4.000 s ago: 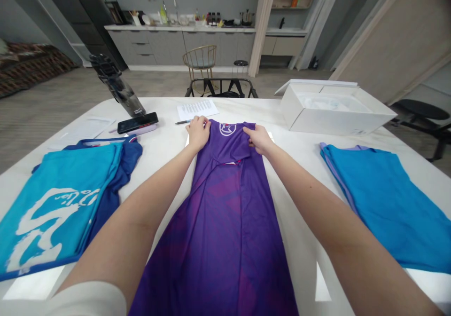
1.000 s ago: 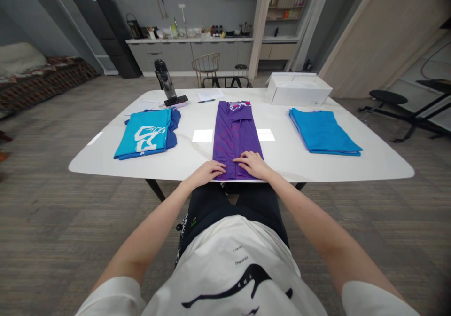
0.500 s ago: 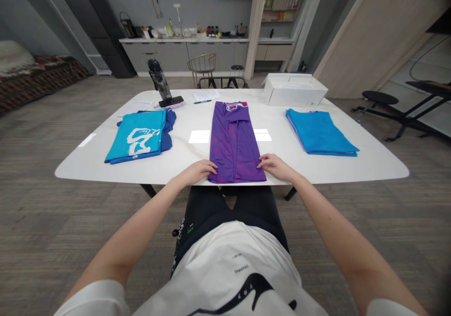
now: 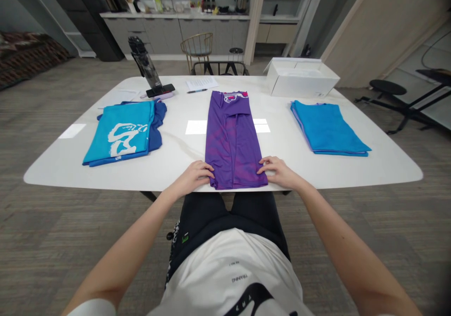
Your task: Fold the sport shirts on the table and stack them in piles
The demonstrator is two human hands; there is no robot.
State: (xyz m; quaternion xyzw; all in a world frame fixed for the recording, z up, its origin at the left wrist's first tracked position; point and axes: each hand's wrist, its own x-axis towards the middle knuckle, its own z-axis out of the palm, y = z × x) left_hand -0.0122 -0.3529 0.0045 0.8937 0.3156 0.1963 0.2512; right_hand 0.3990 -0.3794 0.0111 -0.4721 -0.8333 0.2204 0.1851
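A purple jersey [image 4: 230,142] lies folded into a long narrow strip on the white table [image 4: 66,163], its printed collar end far from me and its lower end at the near edge. My left hand [image 4: 193,177] rests on the table with its fingertips at the jersey's left side. At the jersey's right corner, my right hand [image 4: 278,172] lies with its fingers curled over the cloth. Neither hand visibly grips the fabric.
To the left lies a folded teal shirt with white print [image 4: 121,132] on a navy garment [image 4: 157,127]. A folded blue shirt [image 4: 329,128] lies right. Behind are a white box [image 4: 301,78], a phone [image 4: 160,90], a clear bottle [image 4: 143,64] and a paper sheet [image 4: 199,83].
Earlier my hands were up at the collar end of a wide, flat jersey. It is now a narrow strip, and my hands have moved apart to either side of its near end.
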